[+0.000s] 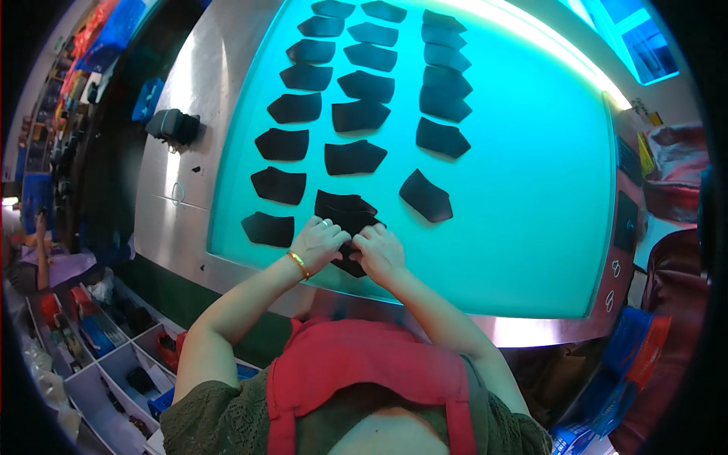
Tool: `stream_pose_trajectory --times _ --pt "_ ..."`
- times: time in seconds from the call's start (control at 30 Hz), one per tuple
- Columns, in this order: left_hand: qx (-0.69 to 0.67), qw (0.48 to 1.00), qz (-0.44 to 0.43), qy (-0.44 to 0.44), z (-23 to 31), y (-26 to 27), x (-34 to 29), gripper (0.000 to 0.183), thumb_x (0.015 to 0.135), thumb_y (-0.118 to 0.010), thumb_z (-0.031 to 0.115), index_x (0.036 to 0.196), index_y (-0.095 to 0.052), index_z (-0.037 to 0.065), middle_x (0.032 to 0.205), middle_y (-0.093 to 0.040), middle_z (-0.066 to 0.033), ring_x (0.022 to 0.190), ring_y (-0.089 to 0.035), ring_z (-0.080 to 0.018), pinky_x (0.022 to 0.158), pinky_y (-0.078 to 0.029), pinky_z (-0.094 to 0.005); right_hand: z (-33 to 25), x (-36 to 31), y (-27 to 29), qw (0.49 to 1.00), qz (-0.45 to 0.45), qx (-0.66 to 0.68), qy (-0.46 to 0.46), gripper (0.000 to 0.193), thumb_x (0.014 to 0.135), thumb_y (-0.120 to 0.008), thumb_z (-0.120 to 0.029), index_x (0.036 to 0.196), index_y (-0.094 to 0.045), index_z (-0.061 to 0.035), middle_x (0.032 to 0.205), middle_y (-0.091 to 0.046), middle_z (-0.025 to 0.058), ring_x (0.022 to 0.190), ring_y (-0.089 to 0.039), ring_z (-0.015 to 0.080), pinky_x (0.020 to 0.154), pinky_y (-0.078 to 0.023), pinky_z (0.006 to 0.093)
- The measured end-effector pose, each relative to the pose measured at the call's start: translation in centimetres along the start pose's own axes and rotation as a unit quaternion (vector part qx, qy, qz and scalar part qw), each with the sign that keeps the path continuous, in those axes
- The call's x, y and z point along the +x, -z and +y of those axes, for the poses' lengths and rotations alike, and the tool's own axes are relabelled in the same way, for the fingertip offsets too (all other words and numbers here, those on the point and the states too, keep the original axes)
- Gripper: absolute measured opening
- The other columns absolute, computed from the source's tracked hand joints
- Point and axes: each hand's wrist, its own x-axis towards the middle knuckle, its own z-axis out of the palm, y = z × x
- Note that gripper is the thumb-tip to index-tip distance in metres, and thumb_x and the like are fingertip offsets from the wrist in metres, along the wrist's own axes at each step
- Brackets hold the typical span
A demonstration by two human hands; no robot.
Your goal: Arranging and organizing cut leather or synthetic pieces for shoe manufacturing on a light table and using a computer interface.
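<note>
Flat black cut pieces, each with one pointed end, lie in columns on a glowing turquoise table surface [523, 205]. At the near edge, my left hand [320, 241] and my right hand [379, 252] meet over overlapping black pieces [343, 203]. Both hands have curled fingers, pinching a dark piece [350, 265] between them; its lower part hangs below my fingertips. Beside my left hand rests a single piece [268, 229]. Up and right of my right hand, another piece [426, 196] sits tilted.
A metal border [178, 235] runs along the table's left side, carrying a dark pouch-like object [173, 127] and a small loop [178, 193]. Divided white bins [102, 394] stand at lower left. Blue and red crates [633, 349] and dark red seats [675, 182] are at right. Another person sits at far left.
</note>
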Motion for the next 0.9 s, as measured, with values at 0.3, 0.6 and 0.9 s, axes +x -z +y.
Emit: stream_pose_trajectory --times 0.3,0.6,0.9 --pt "-0.016 0.996 0.09 0.008 -0.4 -0.4 0.4 0.056 0.066 -0.081 0.023 0.116 -0.058 0.011 0.117 -0.056 -0.0071 0.109 -0.053 -0.0296 0.086 -0.044 -0.0398 9.4 -6.4 8.3 0.99 0.043 -0.07 -0.116 0.03 0.077 -0.075 -0.029 0.101 -0.067 -0.0121 0.106 -0.065 0.003 0.105 -0.059 0.0265 0.086 -0.045 0.0398" --pt "-0.008 0.995 0.095 -0.029 -0.5 -1.7 -0.5 0.06 0.062 -0.081 0.019 0.117 -0.059 0.012 0.12 -0.055 -0.0072 0.115 -0.051 -0.0301 0.094 -0.044 -0.0426 14.7 0.0 7.8 0.983 0.123 -0.131 -0.025 0.041 0.079 -0.072 -0.023 0.12 -0.065 -0.0207 0.125 -0.062 -0.0041 0.119 -0.053 0.0218 0.098 -0.039 0.0425" --pt "0.007 0.995 0.088 -0.044 -1.5 0.1 2.4 0.057 0.063 -0.081 0.022 0.116 -0.06 0.015 0.122 -0.055 -0.0041 0.117 -0.05 -0.0264 0.098 -0.038 -0.0421 16.1 0.5 8.7 0.979 0.118 -0.163 -0.004 0.036 0.084 -0.068 -0.017 0.119 -0.066 -0.0215 0.126 -0.063 -0.0048 0.118 -0.054 0.0234 0.097 -0.042 0.0402"
